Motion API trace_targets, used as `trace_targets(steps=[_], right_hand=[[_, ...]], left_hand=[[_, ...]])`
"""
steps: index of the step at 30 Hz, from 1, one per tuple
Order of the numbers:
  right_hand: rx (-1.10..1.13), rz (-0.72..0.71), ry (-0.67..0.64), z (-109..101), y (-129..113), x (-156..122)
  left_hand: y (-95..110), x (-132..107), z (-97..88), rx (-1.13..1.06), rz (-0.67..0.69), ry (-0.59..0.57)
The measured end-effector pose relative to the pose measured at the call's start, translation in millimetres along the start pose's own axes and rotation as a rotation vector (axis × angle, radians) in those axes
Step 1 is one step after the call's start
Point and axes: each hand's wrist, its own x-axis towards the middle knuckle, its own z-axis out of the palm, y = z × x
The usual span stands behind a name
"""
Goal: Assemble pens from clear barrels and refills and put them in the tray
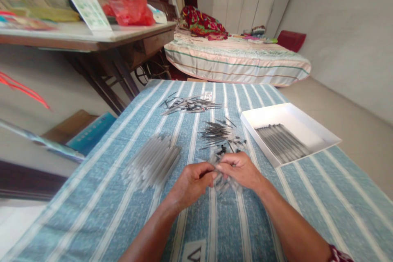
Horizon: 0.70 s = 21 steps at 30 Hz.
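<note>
My left hand (192, 182) and my right hand (241, 170) meet fingertip to fingertip low over a table covered with a blue-and-white striped cloth (101, 208). Both are closed in a pinch on a small thin part between them, too small and blurred to name. Right under and behind the hands lies a heap of small dark and clear pen parts (225, 151). To the left lies a pile of clear pen tubes (153, 161). Thin dark refills (215, 131) are spread just beyond the hands.
A white shallow box (307, 125) holding several dark finished pens (282, 142) sits at the right. Another scatter of thin parts (190, 104) lies at the far end. A cluttered wooden desk (92, 35) stands left; a bed (239, 59) lies beyond.
</note>
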Motion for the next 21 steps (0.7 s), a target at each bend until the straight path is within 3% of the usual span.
trace_targets(steps=[21], right_hand=[[0.017, 0.077, -0.008, 0.3, 2.2, -0.5]], left_hand=[[0.4, -0.2, 1.4, 0.023, 0.024, 0.023]])
